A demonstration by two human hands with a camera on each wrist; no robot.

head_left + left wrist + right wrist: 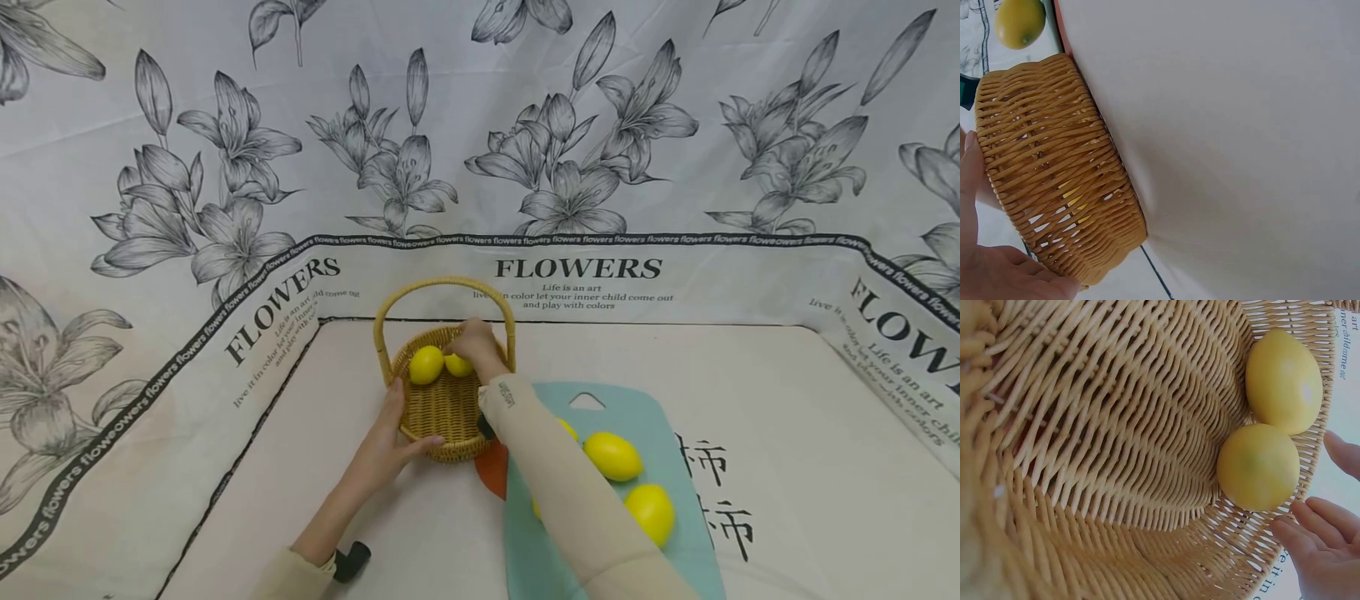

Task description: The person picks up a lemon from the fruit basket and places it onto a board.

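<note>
A woven wicker basket (442, 412) with a tall arched handle (442, 283) stands on the cloth-covered table. My left hand (386, 446) holds its near left wall, thumb along the front of the base; the left wrist view shows the palm (997, 275) against the basket's (1054, 169) weave. My right hand (474, 340) reaches into the basket from above. Its fingers (1329, 550) are spread just beside a lemon (1259, 465) lying at the rim, not closed round it. A second lemon (1284, 380) lies touching the first. From the head view both lemons (426, 364) (457, 365) sit at the basket's far side.
A pale teal cutting board (660, 417) lies right of the basket with two lemons (612, 456) (650, 512) on it; a third (567, 428) shows partly behind my right sleeve. An orange shape (493, 468) peeks out by the board's left edge. Flower-printed cloth walls stand on three sides.
</note>
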